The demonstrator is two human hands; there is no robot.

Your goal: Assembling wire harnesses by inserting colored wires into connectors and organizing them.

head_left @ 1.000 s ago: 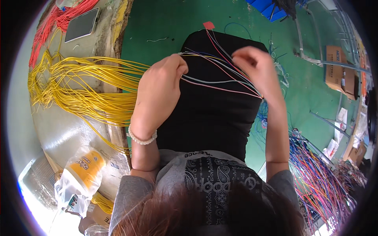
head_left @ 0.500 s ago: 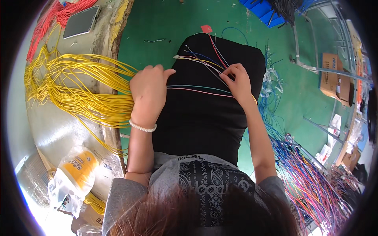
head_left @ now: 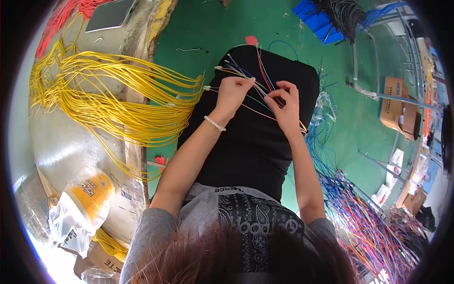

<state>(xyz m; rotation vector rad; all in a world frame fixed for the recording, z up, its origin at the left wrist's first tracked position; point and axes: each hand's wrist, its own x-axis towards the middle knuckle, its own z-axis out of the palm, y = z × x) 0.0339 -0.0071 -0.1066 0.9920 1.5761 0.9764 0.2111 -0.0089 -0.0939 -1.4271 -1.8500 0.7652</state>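
Observation:
Several thin coloured wires (head_left: 261,110) lie across my black-covered lap (head_left: 231,142). My left hand (head_left: 232,97) is closed, thumb and fingertips pinching part of this bundle. Just to its right, my right hand (head_left: 285,106) pinches the same wires between thumb and index finger. Small white connectors sit at the left wire ends, one the upper white connector (head_left: 218,67), the other the lower white connector (head_left: 206,88) beside my left hand. A red tag (head_left: 251,40) lies past the lap's far edge, where red and pale wires run. My fingers hide the exact grip points.
A thick bunch of yellow wires (head_left: 127,118) spreads over the worktable (head_left: 61,142) at left, ends overhanging its edge. A dark tablet (head_left: 109,15) and a bagged yellow cup (head_left: 92,191) lie there too. Mixed wires (head_left: 364,213) hang at right, near a cardboard box (head_left: 399,106).
My left hand has moved right, from beside the yellow wires to the coloured wires on my lap, and now pinches them. The right hand keeps its pinch. The view has shifted slightly.

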